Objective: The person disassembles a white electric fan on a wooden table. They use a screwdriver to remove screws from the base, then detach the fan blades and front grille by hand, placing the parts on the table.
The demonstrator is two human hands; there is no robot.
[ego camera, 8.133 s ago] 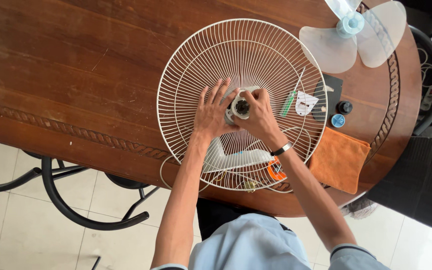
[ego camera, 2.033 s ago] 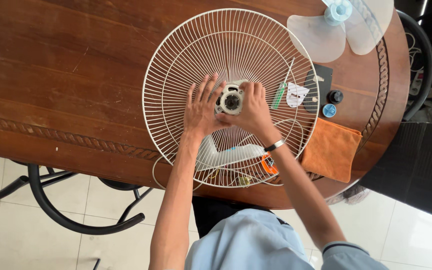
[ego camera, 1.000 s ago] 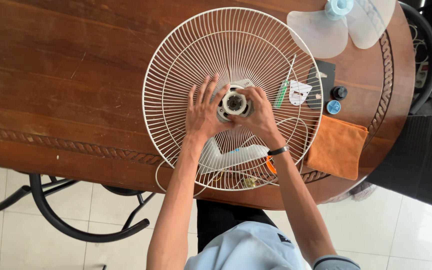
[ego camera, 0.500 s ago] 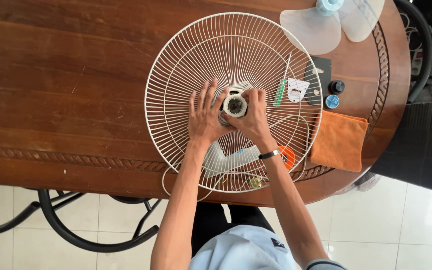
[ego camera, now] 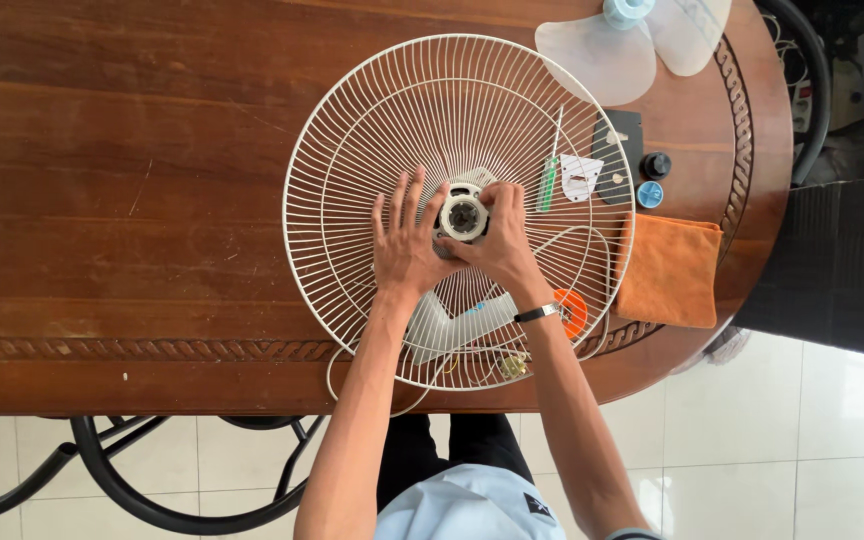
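View from my head camera, looking straight down. My left hand (ego camera: 404, 243) lies flat on the white wire fan guard (ego camera: 372, 130), fingers spread wide across the wires, thumb side touching the round white hub (ego camera: 463, 215) at the guard's centre. My right hand (ego camera: 500, 243) is closed around the right side of that hub, fingertips curled over its rim; a dark band (ego camera: 536, 313) sits on that wrist. The hub shows a dark circular opening facing the camera, and it stands in the middle of the guard, between my two hands.

The guard lies flat on the brown wooden tabletop (ego camera: 122, 170), near its rounded right end, its lower rim reaching just over the carved edge strip. Seen through the wires below my hands: a white fan body part (ego camera: 452, 322), a thin white cord (ego camera: 592, 250) looping to the right, an orange round piece (ego camera: 572, 312) and a small brass-coloured fitting (ego camera: 512, 368).

Also under the wires, right of the hub, a green-handled screwdriver (ego camera: 549, 180) lies tilted, with a small white plate (ego camera: 580, 176) just beside it. Outside the guard's right rim lie a black flat piece (ego camera: 620, 150), a black knob (ego camera: 656, 165) and a blue cap (ego camera: 649, 194), close together. An orange cloth (ego camera: 668, 270) lies below them. A translucent fan blade (ego camera: 602, 55) with a pale blue centre rests at the top edge, partly cut off.

Under the tabletop, black curved metal legs (ego camera: 152, 495) stand on pale floor tiles (ego camera: 802, 440).
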